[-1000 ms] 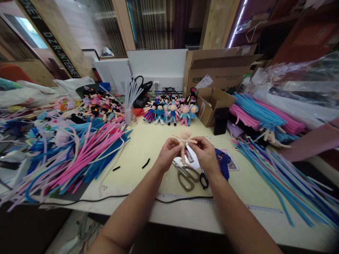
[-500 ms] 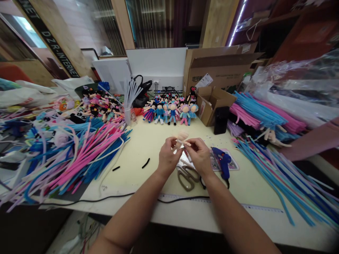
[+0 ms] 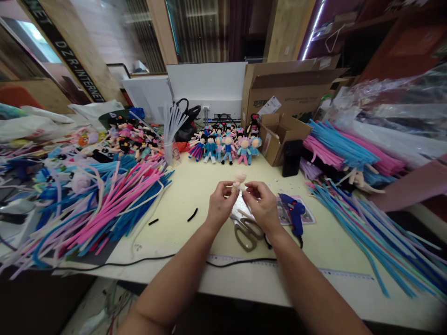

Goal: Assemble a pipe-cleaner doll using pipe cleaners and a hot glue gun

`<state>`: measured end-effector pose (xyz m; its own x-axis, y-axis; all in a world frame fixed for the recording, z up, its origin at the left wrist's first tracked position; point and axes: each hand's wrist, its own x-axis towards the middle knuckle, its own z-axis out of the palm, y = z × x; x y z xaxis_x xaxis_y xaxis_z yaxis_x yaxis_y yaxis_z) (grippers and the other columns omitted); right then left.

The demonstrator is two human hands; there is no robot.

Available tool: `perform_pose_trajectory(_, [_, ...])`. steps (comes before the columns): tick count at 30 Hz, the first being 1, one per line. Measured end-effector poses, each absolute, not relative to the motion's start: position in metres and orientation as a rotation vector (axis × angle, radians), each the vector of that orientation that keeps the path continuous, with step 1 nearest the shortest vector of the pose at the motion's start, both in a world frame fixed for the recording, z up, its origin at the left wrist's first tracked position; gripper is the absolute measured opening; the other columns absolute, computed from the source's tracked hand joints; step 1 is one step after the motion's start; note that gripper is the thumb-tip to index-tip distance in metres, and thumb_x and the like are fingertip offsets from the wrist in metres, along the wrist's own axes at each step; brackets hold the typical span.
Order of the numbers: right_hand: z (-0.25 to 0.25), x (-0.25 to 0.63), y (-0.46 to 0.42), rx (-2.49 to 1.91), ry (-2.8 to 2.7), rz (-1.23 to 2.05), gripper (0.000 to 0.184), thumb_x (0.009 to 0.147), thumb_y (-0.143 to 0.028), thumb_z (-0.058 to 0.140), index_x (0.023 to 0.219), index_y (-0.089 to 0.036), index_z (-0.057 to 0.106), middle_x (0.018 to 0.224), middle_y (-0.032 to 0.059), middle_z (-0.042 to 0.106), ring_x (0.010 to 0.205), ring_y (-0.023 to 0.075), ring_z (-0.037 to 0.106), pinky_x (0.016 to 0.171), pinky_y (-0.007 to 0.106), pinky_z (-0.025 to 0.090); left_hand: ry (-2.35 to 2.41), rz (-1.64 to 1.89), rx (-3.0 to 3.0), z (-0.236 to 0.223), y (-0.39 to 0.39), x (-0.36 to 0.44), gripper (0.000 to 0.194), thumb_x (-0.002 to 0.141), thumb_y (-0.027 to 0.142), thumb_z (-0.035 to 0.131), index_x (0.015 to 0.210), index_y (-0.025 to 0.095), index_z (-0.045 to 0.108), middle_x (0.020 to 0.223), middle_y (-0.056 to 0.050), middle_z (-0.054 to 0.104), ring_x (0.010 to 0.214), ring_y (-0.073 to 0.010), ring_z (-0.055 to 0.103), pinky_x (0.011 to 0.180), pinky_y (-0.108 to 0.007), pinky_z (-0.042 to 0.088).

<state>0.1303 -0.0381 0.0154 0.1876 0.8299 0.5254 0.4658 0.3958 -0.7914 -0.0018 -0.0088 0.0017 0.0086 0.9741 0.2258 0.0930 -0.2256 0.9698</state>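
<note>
The left hand (image 3: 221,203) is closed narrowly, and it holds between thumb and fingers the small pale peach doll figure of fuzzy material (image 3: 240,177); the round head of this figure shows above the hands, while its lower body is hard to make out, because the fingers cover it; the right hand (image 3: 262,204) is just beside the figure, with its thumb and forefinger bent near each other; whether it pinches a part of the figure, I cannot tell.

The figure is above the pale yellow table top (image 3: 195,186), in front of the rows of small colourful dolls (image 3: 226,148); below the hands lie the scissors with olive-brown handles (image 3: 247,234), whose blades are partly hidden; a dark loop (image 3: 267,241) is mostly covered by the right wrist, so its kind is unclear; to the right rests the blue glue gun (image 3: 296,216), upon a flat printed sheet (image 3: 308,215); two short black fuzzy pieces (image 3: 192,214) lie on the left side, well apart from the hands; the thin black cable (image 3: 139,264) passes behind the forearms, which hide part of it, and also part of the long pale ruler (image 3: 345,275).
</note>
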Motion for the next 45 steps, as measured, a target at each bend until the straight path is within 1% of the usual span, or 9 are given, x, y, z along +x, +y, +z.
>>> perform_pose_trajectory(9, [0.017,0.133,-0.039,-1.232,-1.469,0.321,0.010,0.082,-0.024,0.061,0.091,-0.021,0.060,0.082,0.0026,0.062,0.074,0.0164,0.059,0.069,0.029,0.048,0.939,1.255,1.177,0.002,-0.003,-0.001,0.037,0.066,0.038,0.075,0.091,0.016,0.058,0.068,0.000,0.065,0.061,-0.0115,0.060,0.061,-0.024,0.047])
perform_pose_trajectory(13, [0.016,0.132,-0.039,-1.233,-1.457,0.331,0.010,0.081,-0.023,0.061,0.091,-0.020,0.060,0.082,0.0020,0.062,0.075,0.0161,0.059,0.071,0.029,0.048,0.892,1.210,1.112,0.006,-0.004,-0.001,0.039,0.062,0.036,0.077,0.090,0.014,0.059,0.073,-0.001,0.067,0.063,-0.0117,0.061,0.062,-0.025,0.048])
perform_pose_trajectory(19, [0.017,0.133,-0.039,-1.256,-1.452,0.344,0.009,0.082,-0.025,0.059,0.090,-0.021,0.059,0.083,0.0031,0.062,0.077,0.0174,0.059,0.072,0.030,0.048,0.874,1.150,1.110,0.009,-0.006,-0.001,0.039,0.063,0.039,0.076,0.089,0.013,0.061,0.083,-0.005,0.070,0.071,-0.0135,0.063,0.072,-0.030,0.050])
perform_pose_trajectory(21, [0.017,0.133,-0.039,-1.258,-1.461,0.347,0.010,0.082,-0.026,0.058,0.091,-0.021,0.059,0.084,0.0036,0.062,0.077,0.0180,0.059,0.072,0.031,0.048,0.883,1.156,1.114,0.009,-0.006,-0.001,0.044,0.062,0.039,0.077,0.093,0.013,0.059,0.082,-0.005,0.070,0.073,-0.0144,0.064,0.073,-0.030,0.050])
perform_pose_trajectory(24, [0.017,0.133,-0.039,-1.260,-1.454,0.357,0.011,0.083,-0.028,0.058,0.091,-0.021,0.059,0.084,0.0038,0.062,0.078,0.0181,0.059,0.073,0.031,0.048,0.945,1.163,1.111,0.008,-0.005,-0.002,0.060,0.062,0.039,0.078,0.110,0.014,0.052,0.076,-0.003,0.069,0.068,-0.0144,0.063,0.069,-0.029,0.049])
perform_pose_trajectory(27, [0.016,0.134,-0.040,-1.267,-1.428,0.381,0.012,0.083,-0.030,0.059,0.090,-0.020,0.059,0.083,0.0033,0.063,0.076,0.0173,0.059,0.072,0.031,0.047,1.016,1.196,1.173,0.005,-0.004,-0.003,0.068,0.066,0.039,0.076,0.122,0.015,0.044,0.075,-0.002,0.069,0.066,-0.0136,0.063,0.064,-0.026,0.046])
perform_pose_trajectory(30, [0.014,0.135,-0.040,-1.265,-1.405,0.415,0.013,0.082,-0.031,0.060,0.089,-0.020,0.059,0.082,0.0028,0.063,0.073,0.0164,0.058,0.070,0.030,0.047,1.072,1.244,1.331,0.001,-0.005,-0.004,0.055,0.072,0.038,0.070,0.117,0.017,0.048,0.077,-0.003,0.070,0.071,-0.0132,0.063,0.066,-0.025,0.046])
perform_pose_trajectory(35, [0.012,0.136,-0.039,-1.281,-1.390,0.440,0.014,0.081,-0.030,0.061,0.089,-0.019,0.060,0.079,0.0020,0.063,0.070,0.0160,0.059,0.069,0.030,0.047,1.232,1.312,1.603,0.000,-0.008,-0.004,0.030,0.077,0.033,0.065,0.103,0.021,0.056,0.094,-0.004,0.068,0.072,-0.0115,0.061,0.067,-0.025,0.047])
perform_pose_trajectory(45, [0.009,0.135,-0.037,-1.282,-1.401,0.440,0.015,0.081,-0.032,0.060,0.090,-0.019,0.061,0.078,0.0024,0.063,0.070,0.0168,0.059,0.068,0.031,0.048,1.255,1.334,1.750,0.002,-0.008,-0.005,0.018,0.080,0.029,0.059,0.095,0.020,0.064,0.094,-0.004,0.068,0.073,-0.0128,0.059,0.070,-0.027,0.048])
